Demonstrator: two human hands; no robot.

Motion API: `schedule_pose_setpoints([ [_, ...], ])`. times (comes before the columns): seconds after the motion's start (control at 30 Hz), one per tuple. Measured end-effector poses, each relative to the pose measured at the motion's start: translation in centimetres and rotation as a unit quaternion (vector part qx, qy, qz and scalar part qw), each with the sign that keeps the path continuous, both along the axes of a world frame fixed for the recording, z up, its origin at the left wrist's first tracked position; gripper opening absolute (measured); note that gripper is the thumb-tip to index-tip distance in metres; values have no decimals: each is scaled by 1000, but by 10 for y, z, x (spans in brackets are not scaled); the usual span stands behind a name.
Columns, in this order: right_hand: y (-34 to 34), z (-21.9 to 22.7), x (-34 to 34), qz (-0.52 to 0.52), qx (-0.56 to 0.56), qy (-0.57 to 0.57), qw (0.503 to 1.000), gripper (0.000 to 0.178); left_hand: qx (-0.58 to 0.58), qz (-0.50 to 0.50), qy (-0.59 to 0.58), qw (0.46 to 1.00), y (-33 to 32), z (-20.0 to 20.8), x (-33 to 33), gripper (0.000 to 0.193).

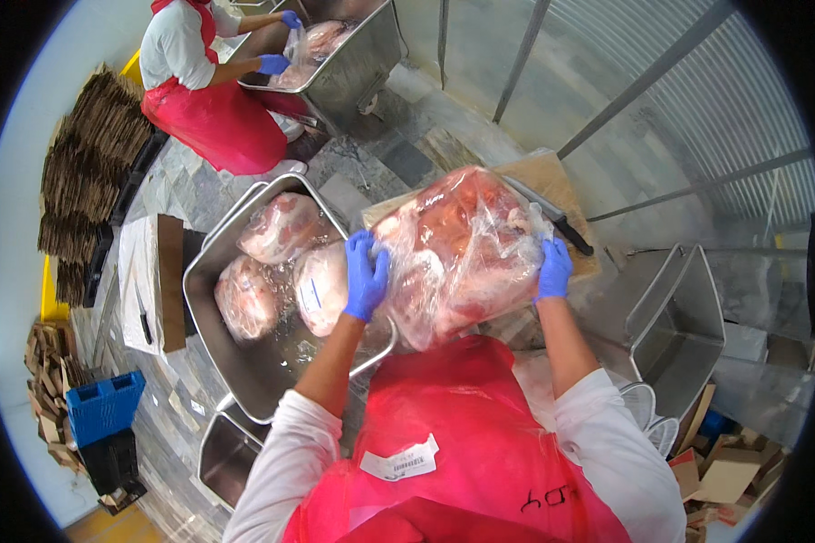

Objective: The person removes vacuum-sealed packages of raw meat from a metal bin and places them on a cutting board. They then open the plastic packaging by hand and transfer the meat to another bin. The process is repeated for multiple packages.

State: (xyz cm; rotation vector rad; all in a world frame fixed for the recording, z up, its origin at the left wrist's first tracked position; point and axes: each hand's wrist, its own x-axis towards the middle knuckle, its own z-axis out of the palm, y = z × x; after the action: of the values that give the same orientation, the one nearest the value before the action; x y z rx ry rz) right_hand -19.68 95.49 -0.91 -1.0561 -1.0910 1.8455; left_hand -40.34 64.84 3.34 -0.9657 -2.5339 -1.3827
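Note:
Both my hands wear blue gloves and hold a large clear plastic bag of raw meat (pixel 462 262) in front of my red apron. My left hand (pixel 366 276) grips the bag's left side, and my right hand (pixel 553 269) pinches the film at its right edge. Behind the bag, partly covered by it, is a tan cutting board (pixel 539 176). A knife with a black handle (pixel 572 237) lies on the board, just beyond my right hand. Left of the bag stands a metal tub (pixel 201 312) with several wrapped meat pieces (pixel 281 228) in liquid.
At the far left, a co-worker in a red apron (pixel 213 122) handles bagged meat at another metal tub (pixel 358 81). A cardboard box (pixel 170 281), stacked flat cardboard (pixel 91 163) and a blue crate (pixel 106 407) stand left. Empty metal bins (pixel 675 317) and cardboard scraps (pixel 729 471) are right.

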Motion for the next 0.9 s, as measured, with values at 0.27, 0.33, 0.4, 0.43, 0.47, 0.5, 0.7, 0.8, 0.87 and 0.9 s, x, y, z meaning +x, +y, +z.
schedule_pose_setpoints([
  [0.27,69,-22,47,113,157,-256,947,17,-60,13,2,998,106,35,-14,27],
  [0.33,79,-19,52,159,162,-256,940,19,-50,71,-130,988,103,47,-10,26],
  [0.4,88,-29,62,187,139,-226,946,21,69,142,-281,947,79,38,-15,18],
  [0.43,88,-28,66,189,108,-225,950,23,137,176,-397,890,69,53,-5,15],
  [0.47,88,-26,69,191,77,-224,953,24,157,190,-424,871,54,51,0,14],
  [0.5,84,-21,67,201,47,-218,954,26,181,211,-445,851,31,50,7,13],
  [0.7,97,7,32,269,259,-235,897,52,284,221,-496,790,-15,56,39,18],
  [0.8,105,29,0,298,364,-344,813,61,377,231,-524,728,-66,45,45,17],
  [0.87,98,44,-12,299,468,-344,757,64,399,216,-556,697,-83,43,66,18],
  [0.9,82,57,-18,303,528,-300,734,66,408,200,-570,685,-87,44,79,19],
])
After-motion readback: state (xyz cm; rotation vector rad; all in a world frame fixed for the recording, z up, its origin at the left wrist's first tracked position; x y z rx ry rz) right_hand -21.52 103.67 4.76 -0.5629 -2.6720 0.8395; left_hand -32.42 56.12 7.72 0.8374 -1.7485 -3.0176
